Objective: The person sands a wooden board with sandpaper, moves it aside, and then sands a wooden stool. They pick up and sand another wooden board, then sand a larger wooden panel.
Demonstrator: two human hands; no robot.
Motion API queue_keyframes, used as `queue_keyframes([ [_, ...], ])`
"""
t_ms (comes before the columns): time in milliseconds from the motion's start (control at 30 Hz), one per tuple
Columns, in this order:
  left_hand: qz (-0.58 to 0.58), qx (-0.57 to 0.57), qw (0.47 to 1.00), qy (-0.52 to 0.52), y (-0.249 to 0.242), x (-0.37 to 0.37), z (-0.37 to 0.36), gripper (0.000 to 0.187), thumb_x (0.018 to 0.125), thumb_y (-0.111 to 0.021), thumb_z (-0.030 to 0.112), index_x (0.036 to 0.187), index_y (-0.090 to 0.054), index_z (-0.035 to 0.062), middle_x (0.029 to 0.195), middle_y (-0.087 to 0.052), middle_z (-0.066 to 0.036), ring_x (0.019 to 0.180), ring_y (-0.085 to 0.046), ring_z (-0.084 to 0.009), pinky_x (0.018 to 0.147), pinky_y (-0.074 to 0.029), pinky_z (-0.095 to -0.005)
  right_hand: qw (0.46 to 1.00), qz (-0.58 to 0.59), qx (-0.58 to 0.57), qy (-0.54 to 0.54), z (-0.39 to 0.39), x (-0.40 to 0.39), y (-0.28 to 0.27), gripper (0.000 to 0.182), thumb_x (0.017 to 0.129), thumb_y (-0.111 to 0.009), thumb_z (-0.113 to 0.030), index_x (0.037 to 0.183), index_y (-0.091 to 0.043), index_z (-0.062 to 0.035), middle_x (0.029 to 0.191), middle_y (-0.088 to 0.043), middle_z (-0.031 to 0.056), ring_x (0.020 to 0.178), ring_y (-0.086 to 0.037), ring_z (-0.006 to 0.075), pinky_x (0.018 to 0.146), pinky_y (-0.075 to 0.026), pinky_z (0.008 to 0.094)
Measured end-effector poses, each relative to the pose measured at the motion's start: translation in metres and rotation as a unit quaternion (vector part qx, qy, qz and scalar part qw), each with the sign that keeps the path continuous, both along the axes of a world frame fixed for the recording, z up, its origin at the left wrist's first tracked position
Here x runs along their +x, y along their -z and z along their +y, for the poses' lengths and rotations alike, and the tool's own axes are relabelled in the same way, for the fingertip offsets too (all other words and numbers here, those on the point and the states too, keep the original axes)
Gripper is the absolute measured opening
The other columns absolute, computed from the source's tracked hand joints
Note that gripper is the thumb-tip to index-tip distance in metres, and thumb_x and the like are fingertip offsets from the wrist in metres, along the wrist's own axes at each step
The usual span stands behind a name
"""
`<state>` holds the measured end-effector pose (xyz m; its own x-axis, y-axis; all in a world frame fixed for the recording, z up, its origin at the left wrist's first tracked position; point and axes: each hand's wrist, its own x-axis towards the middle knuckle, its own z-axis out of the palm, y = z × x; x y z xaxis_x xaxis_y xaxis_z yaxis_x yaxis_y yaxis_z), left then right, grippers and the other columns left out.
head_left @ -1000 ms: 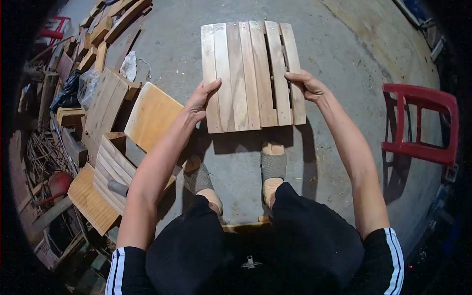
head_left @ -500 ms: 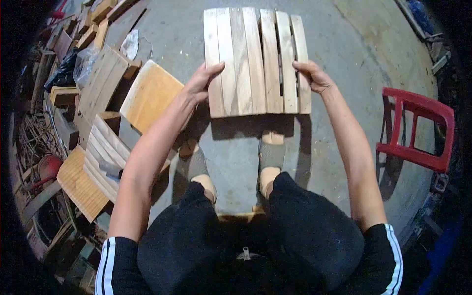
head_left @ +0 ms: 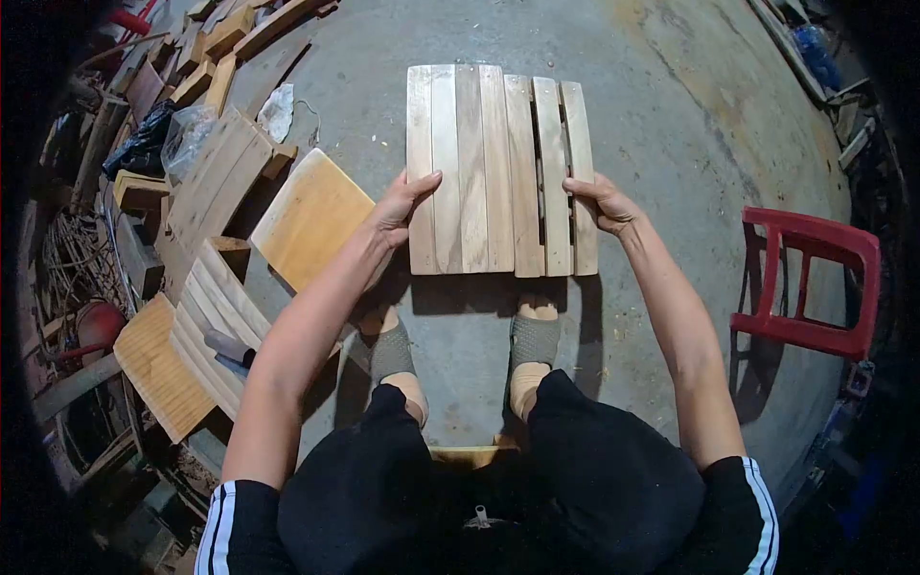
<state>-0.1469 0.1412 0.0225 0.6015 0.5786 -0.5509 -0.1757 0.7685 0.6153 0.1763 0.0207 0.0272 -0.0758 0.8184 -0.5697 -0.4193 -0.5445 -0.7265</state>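
Observation:
A slatted wooden panel (head_left: 471,172) of pale boards is held up above the floor in front of my feet. On its left side the boards lie tight together; toward the right, narrow gaps separate the slats. My left hand (head_left: 401,206) grips the left edge, thumb on top and fingers hidden beneath. At the right edge my right hand (head_left: 606,203) is closed on the outer slat, its thumb pressing on the top face. The underside of the panel cannot be seen.
Left of me lie a yellowish board (head_left: 311,220), another slatted wooden piece (head_left: 216,307) with a dark-handled tool on it, and scrap wood (head_left: 211,158). A red plastic stool (head_left: 810,283) lies tipped on the concrete floor (head_left: 661,316) at right. Slippered feet (head_left: 534,340) are below the panel.
The whole scene sits lower in the picture now, the panel included. The panel looks slightly smaller and a bit more square-on. Both hands keep their hold on its sides.

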Motion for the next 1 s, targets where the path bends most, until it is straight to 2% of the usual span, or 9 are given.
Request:
queue_keyframes([
  [67, 0.016, 0.022, 0.999, 0.03, 0.002, -0.001, 0.004, 0.059, 0.091, -0.067, 0.018, 0.141, -0.039, 0.0046, 0.13, -0.057, -0.015, 0.115, -0.061, -0.0249, 0.097, -0.053, -0.0436, 1.0, 0.015, 0.01, 0.02, 0.001, 0.001, 0.003, 0.04, 0.087, -0.071, -0.011, 0.122, -0.057, 0.0019, 0.114, -0.066, 0.0108, 0.1, -0.066, 0.0168, 0.087, -0.056, 0.0292],
  [300, 0.022, 0.037, 0.999, 0.032, 0.002, -0.002, 0.002, 0.059, 0.092, -0.067, 0.019, 0.141, -0.039, 0.005, 0.13, -0.057, -0.015, 0.115, -0.061, -0.0247, 0.096, -0.054, -0.0433, 0.999, 0.007, 0.026, 0.025, 0.01, 0.002, 0.005, 0.038, 0.089, -0.07, -0.012, 0.122, -0.057, 0.0022, 0.112, -0.067, 0.0106, 0.095, -0.067, 0.0164, 0.078, -0.059, 0.0282],
  [367, 0.011, 0.018, 1.0, 0.022, -0.001, -0.002, 0.0, 0.056, 0.091, -0.068, 0.015, 0.139, -0.042, 0.0036, 0.129, -0.058, -0.014, 0.116, -0.06, -0.0239, 0.098, -0.051, -0.0405, 1.0, -0.003, 0.021, 0.011, 0.012, 0.0, -0.002, 0.037, 0.09, -0.069, -0.013, 0.121, -0.057, 0.0024, 0.111, -0.067, 0.0103, 0.094, -0.068, 0.0161, 0.075, -0.059, 0.0282],
  [600, -0.004, -0.004, 0.999, 0.034, 0.008, -0.002, 0.001, 0.054, 0.091, -0.067, 0.016, 0.137, -0.042, 0.0013, 0.126, -0.059, -0.015, 0.11, -0.063, -0.0247, 0.094, -0.055, -0.0417, 1.0, -0.008, 0.008, 0.017, 0.013, 0.008, 0.015, 0.031, 0.09, -0.069, -0.014, 0.117, -0.061, 0.0003, 0.106, -0.068, 0.0085, 0.093, -0.068, 0.0144, 0.073, -0.06, 0.0265],
  [700, 0.02, 0.026, 0.999, 0.009, -0.003, -0.001, -0.002, 0.052, 0.092, -0.067, 0.015, 0.136, -0.043, 0.0004, 0.124, -0.06, -0.015, 0.108, -0.064, -0.0243, 0.092, -0.057, -0.0416, 0.999, -0.029, 0.004, 0.022, 0.012, 0.003, 0.004, 0.031, 0.09, -0.069, -0.014, 0.116, -0.061, 0.0001, 0.104, -0.068, 0.0077, 0.091, -0.068, 0.0142, 0.072, -0.06, 0.0267],
  [833, 0.073, 0.017, 0.997, -0.006, -0.008, 0.003, -0.004, 0.049, 0.091, -0.067, 0.014, 0.133, -0.045, 0.0001, 0.121, -0.061, -0.015, 0.107, -0.065, -0.024, 0.091, -0.058, -0.0413, 0.999, -0.048, 0.003, 0.024, 0.01, -0.002, -0.001, 0.033, 0.089, -0.071, -0.015, 0.116, -0.061, 0.0, 0.103, -0.068, 0.0076, 0.088, -0.069, 0.0148, 0.073, -0.061, 0.0288],
  [900, 0.025, 0.005, 1.0, 0.002, -0.008, 0.003, -0.003, 0.046, 0.091, -0.066, 0.014, 0.13, -0.049, -0.0004, 0.118, -0.063, -0.015, 0.104, -0.066, -0.0235, 0.087, -0.059, -0.0411, 0.999, -0.021, -0.014, 0.044, 0.009, -0.001, 0.002, 0.037, 0.088, -0.072, -0.018, 0.117, -0.06, 0.0007, 0.106, -0.068, 0.0085, 0.093, -0.067, 0.0154, 0.079, -0.059, 0.0308],
  [933, -0.025, -0.045, 0.999, -0.001, 0.007, 0.002, -0.001, 0.041, 0.091, -0.067, 0.014, 0.127, -0.054, -0.0007, 0.115, -0.065, -0.015, 0.101, -0.067, -0.023, 0.085, -0.06, -0.0397, 0.998, -0.032, -0.013, 0.052, 0.008, -0.002, 0.0, 0.038, 0.088, -0.072, -0.018, 0.118, -0.06, 0.0009, 0.107, -0.067, 0.0086, 0.096, -0.066, 0.0153, 0.081, -0.058, 0.0309],
  [1000, 0.032, 0.019, 0.999, 0.008, 0.003, 0.005, -0.003, 0.036, 0.091, -0.066, 0.015, 0.122, -0.058, -0.0018, 0.11, -0.067, -0.014, 0.099, -0.068, -0.0228, 0.084, -0.059, -0.0375, 0.997, -0.06, -0.01, 0.052, 0.006, 0.004, 0.013, 0.04, 0.089, -0.07, -0.02, 0.121, -0.059, 0.0015, 0.109, -0.066, 0.0086, 0.099, -0.063, 0.015, 0.084, -0.054, 0.0313],
])
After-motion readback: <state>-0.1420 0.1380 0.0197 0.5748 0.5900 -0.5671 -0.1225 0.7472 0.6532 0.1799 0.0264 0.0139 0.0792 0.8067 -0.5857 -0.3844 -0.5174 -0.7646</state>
